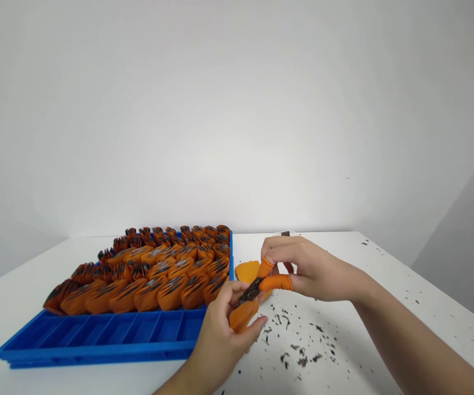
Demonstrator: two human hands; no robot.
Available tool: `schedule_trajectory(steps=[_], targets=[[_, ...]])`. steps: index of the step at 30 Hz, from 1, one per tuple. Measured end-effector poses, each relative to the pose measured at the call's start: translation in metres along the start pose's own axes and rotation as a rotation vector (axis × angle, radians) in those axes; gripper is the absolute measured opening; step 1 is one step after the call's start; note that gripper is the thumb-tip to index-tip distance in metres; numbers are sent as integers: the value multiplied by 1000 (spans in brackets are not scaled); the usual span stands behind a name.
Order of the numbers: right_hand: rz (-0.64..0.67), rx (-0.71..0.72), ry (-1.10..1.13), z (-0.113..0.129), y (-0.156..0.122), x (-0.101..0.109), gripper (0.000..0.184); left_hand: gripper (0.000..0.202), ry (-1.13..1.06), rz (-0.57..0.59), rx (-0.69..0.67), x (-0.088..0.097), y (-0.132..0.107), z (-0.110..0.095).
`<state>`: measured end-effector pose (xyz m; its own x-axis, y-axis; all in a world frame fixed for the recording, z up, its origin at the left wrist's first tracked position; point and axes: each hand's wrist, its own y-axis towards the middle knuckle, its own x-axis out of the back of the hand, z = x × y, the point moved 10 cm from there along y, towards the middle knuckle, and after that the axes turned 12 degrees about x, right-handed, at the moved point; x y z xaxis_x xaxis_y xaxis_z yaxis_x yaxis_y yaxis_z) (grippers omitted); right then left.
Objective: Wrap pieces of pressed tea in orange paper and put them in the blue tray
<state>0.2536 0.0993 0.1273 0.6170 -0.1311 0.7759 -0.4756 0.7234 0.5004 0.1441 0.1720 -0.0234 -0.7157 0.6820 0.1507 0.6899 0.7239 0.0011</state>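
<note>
My left hand (223,329) is closed around a flat orange piece (243,315) with a dark, flaky strip (250,292) along its upper edge. Orange finger cots cover the thumb and index finger of my right hand (298,269), which pinch the far end of that strip. Just behind the hands, a yellow-orange piece (247,270) lies on the table, partly hidden by them. To the left is a blue compartment tray (109,351) with rows of orange pieces (146,293) standing in it, dark streaks along their tops. What exactly these pieces are, I cannot tell.
Dark flakes (303,360) are scattered over the white table (368,329), mostly below and right of my hands. A small dark piece (285,233) lies near the table's back edge. A pale wall (237,109) rises behind.
</note>
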Motion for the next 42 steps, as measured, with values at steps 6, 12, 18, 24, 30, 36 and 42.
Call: schedule_trajectory(steps=[6, 12, 18, 24, 30, 36, 42], targets=[[-52, 53, 19, 4, 3, -1, 9, 31, 33, -12, -45, 1, -1, -6], [-72, 73, 17, 0, 8, -11, 19, 40, -25, -37, -45, 3, -1, -2], [-53, 79, 18, -3, 9, -18, 22, 48, -41, -88, -54, 7, -1, 3], [21, 69, -27, -1, 4, -13, 15, 48, -35, -27, -61, 2, -3, 0], [138, 3, -247, 8, -2, -9, 15, 48, 39, -25, -57, 1, -1, -1], [161, -13, -415, 11, 2, -21, 21, 46, 75, -16, -57, 0, -1, 1], [144, -5, -304, 10, 6, -30, 13, 44, 68, -15, -96, -1, -1, -5]])
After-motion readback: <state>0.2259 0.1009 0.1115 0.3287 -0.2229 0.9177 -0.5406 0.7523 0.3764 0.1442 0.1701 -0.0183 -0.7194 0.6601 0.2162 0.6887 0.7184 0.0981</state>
